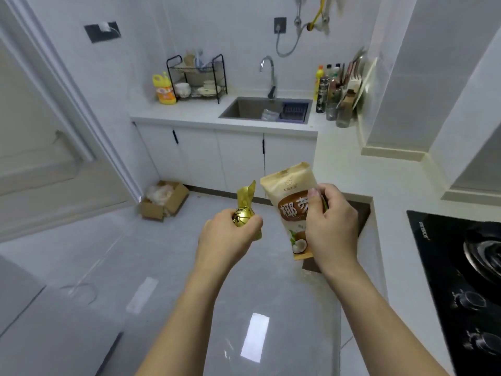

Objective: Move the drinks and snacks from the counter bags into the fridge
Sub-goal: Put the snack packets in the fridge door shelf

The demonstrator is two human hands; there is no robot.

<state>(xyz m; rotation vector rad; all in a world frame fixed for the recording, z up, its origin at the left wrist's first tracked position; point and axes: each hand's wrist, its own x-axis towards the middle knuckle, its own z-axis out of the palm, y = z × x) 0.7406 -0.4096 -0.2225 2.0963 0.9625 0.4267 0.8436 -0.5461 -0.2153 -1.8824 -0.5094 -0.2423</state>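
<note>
My left hand (226, 234) grips a small round snack in gold foil (243, 213), its twisted foil end sticking up. My right hand (330, 226) holds a tan coconut snack packet (288, 202) upright, thumb across its front and fingers behind. Both hands are out in front of me over the grey floor, close together at mid-frame. No fridge and no counter bags show in this view.
A white L-shaped counter (195, 109) carries a sink (265, 108), a dish rack (198, 77), a yellow detergent jug (163, 89) and bottles at the corner. A black gas hob (461, 267) lies at right. A cardboard box (165, 199) sits on the floor by the sliding door frame.
</note>
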